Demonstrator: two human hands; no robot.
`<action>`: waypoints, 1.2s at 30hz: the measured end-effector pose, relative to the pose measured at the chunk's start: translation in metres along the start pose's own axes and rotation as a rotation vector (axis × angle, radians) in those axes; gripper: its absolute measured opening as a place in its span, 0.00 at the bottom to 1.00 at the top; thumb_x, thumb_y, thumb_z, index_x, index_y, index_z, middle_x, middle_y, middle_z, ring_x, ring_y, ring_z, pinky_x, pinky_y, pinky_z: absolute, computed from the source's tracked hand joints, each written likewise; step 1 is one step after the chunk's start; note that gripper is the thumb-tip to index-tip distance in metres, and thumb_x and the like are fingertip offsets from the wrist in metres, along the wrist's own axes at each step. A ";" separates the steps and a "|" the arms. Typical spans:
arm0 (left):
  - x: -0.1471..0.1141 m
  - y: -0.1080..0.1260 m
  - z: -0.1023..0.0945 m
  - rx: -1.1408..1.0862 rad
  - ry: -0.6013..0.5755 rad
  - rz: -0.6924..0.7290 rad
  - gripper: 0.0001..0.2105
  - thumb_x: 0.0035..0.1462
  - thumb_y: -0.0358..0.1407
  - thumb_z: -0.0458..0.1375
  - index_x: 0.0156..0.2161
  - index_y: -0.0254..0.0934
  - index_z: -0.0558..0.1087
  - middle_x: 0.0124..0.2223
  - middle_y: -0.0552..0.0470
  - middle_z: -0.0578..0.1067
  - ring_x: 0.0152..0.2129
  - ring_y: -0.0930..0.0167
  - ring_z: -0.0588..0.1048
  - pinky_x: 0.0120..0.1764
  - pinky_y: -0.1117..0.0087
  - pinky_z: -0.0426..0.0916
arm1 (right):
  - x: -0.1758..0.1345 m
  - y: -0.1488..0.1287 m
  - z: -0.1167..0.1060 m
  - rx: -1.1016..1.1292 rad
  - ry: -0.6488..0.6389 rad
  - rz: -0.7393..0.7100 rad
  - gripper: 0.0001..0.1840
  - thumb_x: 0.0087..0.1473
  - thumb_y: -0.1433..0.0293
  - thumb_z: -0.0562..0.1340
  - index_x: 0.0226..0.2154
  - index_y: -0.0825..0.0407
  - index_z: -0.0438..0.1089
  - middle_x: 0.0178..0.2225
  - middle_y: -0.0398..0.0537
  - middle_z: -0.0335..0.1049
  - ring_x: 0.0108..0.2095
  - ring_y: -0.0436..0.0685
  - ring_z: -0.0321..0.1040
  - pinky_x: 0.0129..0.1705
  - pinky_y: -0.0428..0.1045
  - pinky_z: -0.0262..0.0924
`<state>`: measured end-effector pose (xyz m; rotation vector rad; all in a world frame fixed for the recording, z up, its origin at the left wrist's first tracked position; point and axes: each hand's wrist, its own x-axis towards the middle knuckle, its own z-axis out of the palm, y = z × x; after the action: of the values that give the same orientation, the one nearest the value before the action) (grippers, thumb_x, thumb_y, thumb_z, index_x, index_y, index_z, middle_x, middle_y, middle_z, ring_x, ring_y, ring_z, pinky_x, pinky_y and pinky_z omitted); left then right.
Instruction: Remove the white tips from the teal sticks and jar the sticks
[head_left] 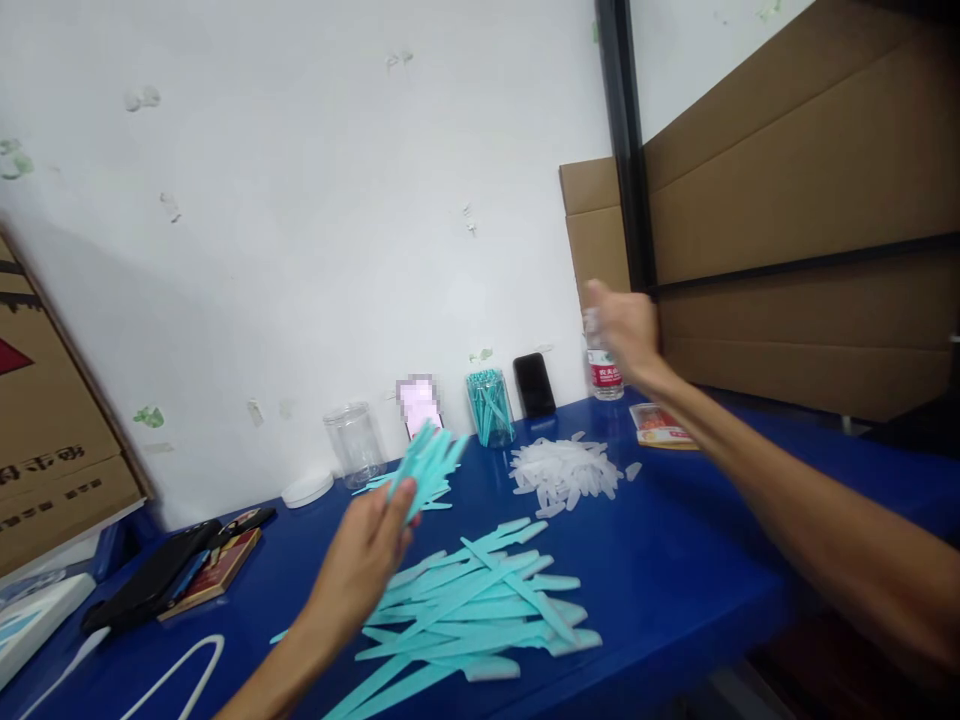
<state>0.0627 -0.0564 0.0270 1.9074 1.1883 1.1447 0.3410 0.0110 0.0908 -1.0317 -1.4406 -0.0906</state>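
My left hand [375,530] is closed around a bundle of slim turquoise eyebrow razors [427,465], which point up and away from me. Under and to the right of it lies a loose pile of turquoise razors with whitish, see-through covers on their ends [480,600]. A smaller heap of turquoise sticks [442,490] lies behind the bundle, partly hidden by it. My right hand [630,325] is raised at the right, smeared by motion, in front of the upper part of a water bottle [606,375]. I cannot tell whether it touches the bottle or holds anything.
On the blue table [675,560] lie white translucent caps [566,470]. A jar of turquoise sticks [490,408], a black phone [534,385], a lit phone [418,405], an empty clear jar [356,445] and a white lid [307,489] line the wall. Cardboard [795,200] stands right.
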 end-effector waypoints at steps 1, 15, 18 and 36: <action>-0.001 -0.003 -0.004 -0.037 -0.003 -0.010 0.22 0.58 0.55 0.49 0.26 0.38 0.57 0.18 0.63 0.51 0.13 0.80 0.50 0.16 0.77 0.45 | 0.007 0.013 -0.009 -0.006 0.057 0.033 0.31 0.61 0.48 0.42 0.14 0.48 0.47 0.14 0.40 0.48 0.17 0.48 0.43 0.20 0.47 0.40; 0.055 -0.048 -0.061 0.444 0.136 0.104 0.24 0.64 0.54 0.35 0.31 0.37 0.62 0.23 0.56 0.62 0.19 0.73 0.63 0.24 0.73 0.56 | -0.010 0.053 0.012 -0.337 -0.347 0.038 0.29 0.61 0.56 0.48 0.13 0.50 0.51 0.14 0.45 0.57 0.19 0.52 0.54 0.25 0.48 0.42; 0.075 -0.072 -0.075 0.946 0.001 0.185 0.21 0.66 0.49 0.34 0.36 0.38 0.63 0.24 0.54 0.67 0.22 0.68 0.69 0.28 0.70 0.58 | -0.012 0.055 0.013 -0.351 -0.380 0.002 0.28 0.61 0.57 0.48 0.13 0.50 0.51 0.14 0.45 0.58 0.18 0.52 0.53 0.25 0.49 0.42; 0.083 -0.090 -0.073 1.397 -0.226 0.397 0.27 0.66 0.47 0.34 0.44 0.36 0.73 0.41 0.40 0.72 0.39 0.61 0.71 0.40 0.62 0.65 | -0.054 0.072 0.048 -0.708 -0.754 -0.123 0.18 0.63 0.67 0.48 0.36 0.59 0.70 0.31 0.59 0.72 0.27 0.58 0.70 0.25 0.48 0.45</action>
<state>-0.0185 0.0596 0.0136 3.2588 1.7032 0.0597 0.3373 0.0551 -0.0013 -1.6573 -2.2393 -0.3475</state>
